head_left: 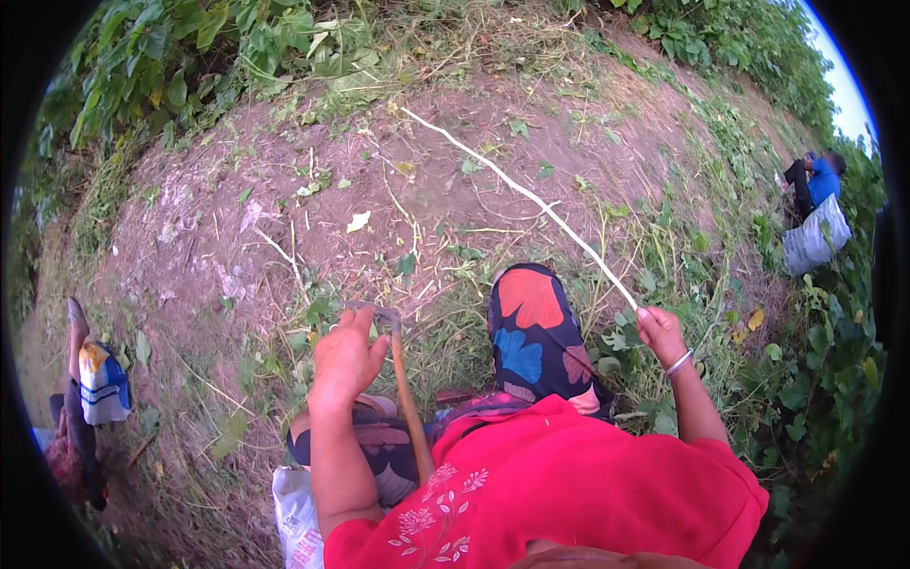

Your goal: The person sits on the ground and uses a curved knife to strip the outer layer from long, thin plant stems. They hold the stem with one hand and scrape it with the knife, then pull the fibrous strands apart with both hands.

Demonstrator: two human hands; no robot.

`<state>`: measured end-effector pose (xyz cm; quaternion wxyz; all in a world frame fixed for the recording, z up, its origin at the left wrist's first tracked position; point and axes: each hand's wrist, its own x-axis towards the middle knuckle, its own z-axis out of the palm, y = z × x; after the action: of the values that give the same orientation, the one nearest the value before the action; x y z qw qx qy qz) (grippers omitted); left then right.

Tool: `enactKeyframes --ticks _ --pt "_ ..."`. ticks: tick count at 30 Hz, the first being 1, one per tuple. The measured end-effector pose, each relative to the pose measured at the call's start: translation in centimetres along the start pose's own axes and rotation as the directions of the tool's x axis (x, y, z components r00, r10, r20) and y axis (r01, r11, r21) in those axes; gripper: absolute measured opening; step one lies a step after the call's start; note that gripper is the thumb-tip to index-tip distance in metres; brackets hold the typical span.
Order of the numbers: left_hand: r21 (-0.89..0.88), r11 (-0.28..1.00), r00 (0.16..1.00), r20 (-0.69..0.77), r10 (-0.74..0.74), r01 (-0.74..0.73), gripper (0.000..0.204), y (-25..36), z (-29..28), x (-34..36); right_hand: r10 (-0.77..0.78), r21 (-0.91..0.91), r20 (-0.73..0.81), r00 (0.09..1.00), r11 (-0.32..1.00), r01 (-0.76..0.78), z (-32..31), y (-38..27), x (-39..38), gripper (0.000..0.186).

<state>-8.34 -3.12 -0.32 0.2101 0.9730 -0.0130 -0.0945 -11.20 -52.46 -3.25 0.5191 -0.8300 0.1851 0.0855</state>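
Note:
My right hand (661, 334) is closed around the lower end of a long, pale, thin stick (531, 197), which slants up and away to the left over the ground. A white bangle sits on that wrist. My left hand (347, 358) has its thumb apart from its stretched fingers, right beside the curved metal head of a sickle-like tool (408, 398). The tool's wooden handle runs down between my knees toward my body. Part of its blade is hidden behind the left fingertips, and I cannot make out whether they touch it.
Bare soil (313, 218) strewn with cut stems and leaves spreads ahead. Leafy plants (180, 57) border the far left and right. A white bag (296, 522) lies by my left arm. At right sits a person in blue (823, 180) near a pale sack (817, 237); another person's leg (78, 332) shows at left.

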Motion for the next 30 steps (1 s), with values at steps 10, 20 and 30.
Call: enactKeyframes --ticks 10,20,30 --pt "0.011 1.000 0.999 -0.027 0.023 -0.023 0.043 -1.4 0.6 -0.7 -0.099 0.030 0.095 0.990 0.995 0.097 4.6 -0.6 4.8 0.031" --pt "-0.002 1.000 1.000 -0.012 0.023 -0.023 0.042 -0.9 0.5 -0.8 -0.345 0.060 0.266 0.900 0.938 0.341 12.3 -10.5 12.6 0.019" --pt "-0.065 0.998 0.999 -0.044 -0.002 0.000 0.038 -1.8 0.2 -0.7 -0.429 -0.318 0.318 0.846 0.792 0.521 28.3 -18.7 23.9 0.023"
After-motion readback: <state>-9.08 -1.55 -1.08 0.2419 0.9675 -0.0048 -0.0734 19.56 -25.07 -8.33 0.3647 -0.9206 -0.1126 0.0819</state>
